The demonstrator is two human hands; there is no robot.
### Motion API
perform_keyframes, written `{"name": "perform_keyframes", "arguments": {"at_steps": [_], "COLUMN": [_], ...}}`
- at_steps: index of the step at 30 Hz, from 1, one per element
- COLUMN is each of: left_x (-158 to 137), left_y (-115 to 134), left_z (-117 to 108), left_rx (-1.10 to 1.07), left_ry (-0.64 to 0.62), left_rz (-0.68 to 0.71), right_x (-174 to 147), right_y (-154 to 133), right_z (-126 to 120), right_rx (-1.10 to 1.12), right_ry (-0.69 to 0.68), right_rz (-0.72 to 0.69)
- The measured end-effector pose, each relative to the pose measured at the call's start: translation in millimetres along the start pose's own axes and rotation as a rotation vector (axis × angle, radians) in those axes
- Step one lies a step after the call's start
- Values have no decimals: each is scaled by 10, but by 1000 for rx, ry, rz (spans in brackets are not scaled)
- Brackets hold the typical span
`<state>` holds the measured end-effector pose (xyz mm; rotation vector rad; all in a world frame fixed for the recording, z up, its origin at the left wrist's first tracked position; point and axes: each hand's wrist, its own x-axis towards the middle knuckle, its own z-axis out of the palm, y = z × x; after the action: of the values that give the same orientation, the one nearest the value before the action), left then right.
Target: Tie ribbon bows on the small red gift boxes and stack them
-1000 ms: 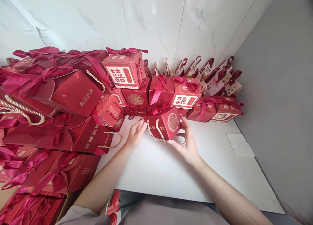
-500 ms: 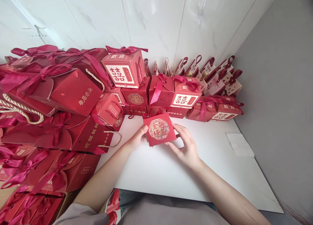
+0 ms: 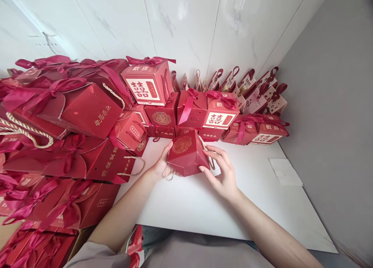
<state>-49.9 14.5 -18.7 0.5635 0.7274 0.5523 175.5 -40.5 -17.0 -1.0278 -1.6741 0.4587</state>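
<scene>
Between my two hands is a small red gift box (image 3: pixel 189 153) with a round gold emblem and twisted cream cord handles on both sides. It is tilted, so a plain folded face points toward me. My left hand (image 3: pixel 163 162) grips its left side, with some fingers hidden behind or under it. My right hand (image 3: pixel 223 171) holds the right side, thumb low near the front edge and fingers by the cord (image 3: pixel 212 163). The box is held above the white tabletop (image 3: pixel 186 206).
Red gift boxes with ribbon bows (image 3: pixel 99 159) are piled high at the left. A row of boxes (image 3: pixel 220 118) lines the back, with looped-handle packets (image 3: pixel 256 99) behind it. A white paper (image 3: pixel 285 171) lies at the right edge, beside a grey wall (image 3: pixel 335 143).
The gift box has been turned in my hands: its emblem face has tipped upward and away, and a plain folded face now shows. Both cord handles have come into sight.
</scene>
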Motion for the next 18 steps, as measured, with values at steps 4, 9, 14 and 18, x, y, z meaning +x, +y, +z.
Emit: {"name": "perform_keyframes", "arguments": {"at_steps": [4, 9, 14, 18], "left_x": [13, 18, 2, 14], "left_y": [62, 58, 27, 13], "left_z": [-91, -137, -111, -119], "left_rx": [-25, 92, 149, 159], "left_ry": [-273, -301, -281, -298], "left_rz": [-285, -336, -355, -360], "right_x": [16, 22, 16, 11], "right_y": [12, 14, 13, 12], "right_z": [-26, -41, -35, -34], "right_rx": [44, 83, 104, 122], "right_ry": [-111, -164, -170, -167], "right_rz": [101, 133, 168, 201]}}
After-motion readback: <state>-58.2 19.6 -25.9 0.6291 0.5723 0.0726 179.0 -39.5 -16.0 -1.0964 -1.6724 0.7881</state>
